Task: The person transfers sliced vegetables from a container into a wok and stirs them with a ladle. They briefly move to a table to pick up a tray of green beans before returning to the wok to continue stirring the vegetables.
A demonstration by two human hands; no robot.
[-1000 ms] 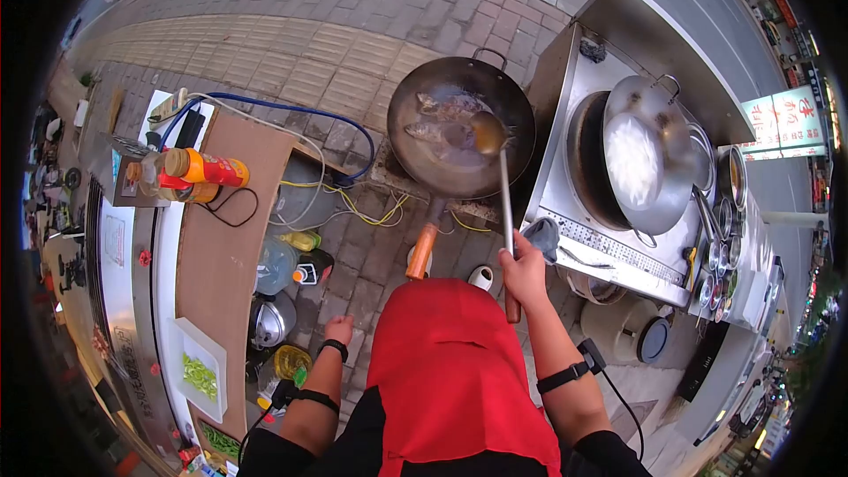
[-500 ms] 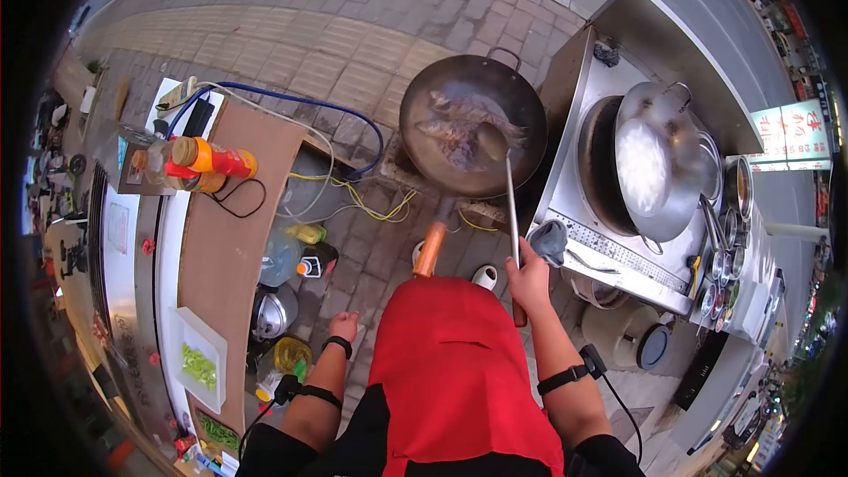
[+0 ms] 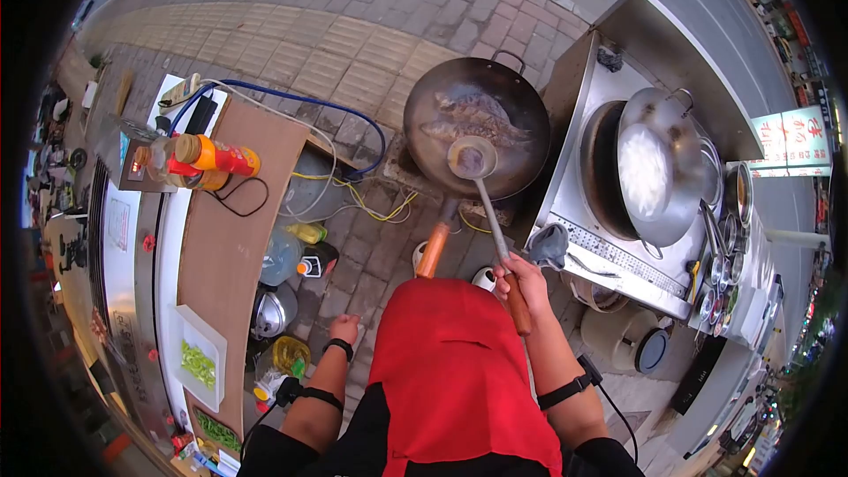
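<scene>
My right hand (image 3: pixel 521 281) grips the wooden end of a long metal ladle (image 3: pixel 488 212). Its bowl hangs over the near side of a dark wok (image 3: pixel 521 110) that holds two fish (image 3: pixel 477 120) in oil. The wok's orange handle (image 3: pixel 433 250) points toward me, untouched. My left hand (image 3: pixel 344 329) hangs loose at my side above the paving, holding nothing, near bottles on the ground.
A steel stove (image 3: pixel 609 247) on the right carries a second wok with a lid (image 3: pixel 654 168), a grey rag (image 3: pixel 548 243) and small seasoning bowls (image 3: pixel 720 238). A brown counter (image 3: pixel 230 238) on the left bears sauce bottles (image 3: pixel 212 159), cables and a tray of greens (image 3: pixel 200 364).
The ladle swung from the wok's right side to its near left side and lifted out of the oil. My right hand dropped lower along the handle. My left hand stayed put.
</scene>
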